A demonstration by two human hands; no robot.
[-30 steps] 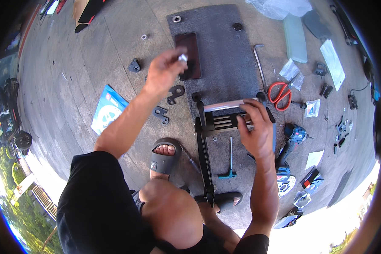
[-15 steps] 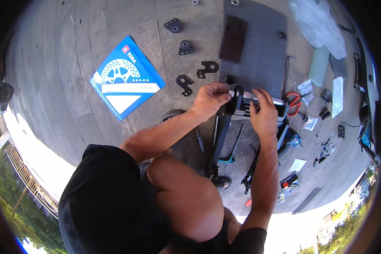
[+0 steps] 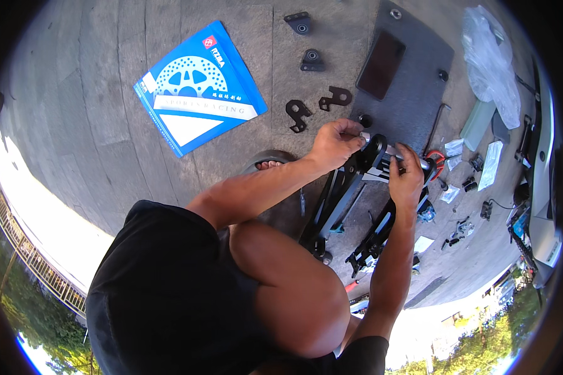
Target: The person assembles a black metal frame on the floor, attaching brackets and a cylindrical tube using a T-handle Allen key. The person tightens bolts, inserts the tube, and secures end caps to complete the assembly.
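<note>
My left hand [image 3: 336,146] pinches a small silver metal end piece [image 3: 365,135] beside the rounded black lug of a black metal swingarm-like frame [image 3: 375,150]. A silver metal tube [image 3: 391,150] spans between the frame's two lugs, beyond the near one. My right hand [image 3: 408,181] has its fingers curled on that tube, close to the far lug. The frame's two long black arms run down toward my knee. Whether the end piece and the tube are one part is hidden by the lug.
Left of my hands lie a blue disc-rotor package [image 3: 200,94], two black brackets with bearings [image 3: 303,28] and two black hook-shaped plates [image 3: 298,115]. A phone [image 3: 380,65] rests on a dark mat [image 3: 419,62]. Small bags, tools and a clear plastic bag [image 3: 491,62] are at right.
My view has shifted, so the ground things appear moved. The frame leans more to the right in view. Both hands stay at the lugs and tube.
</note>
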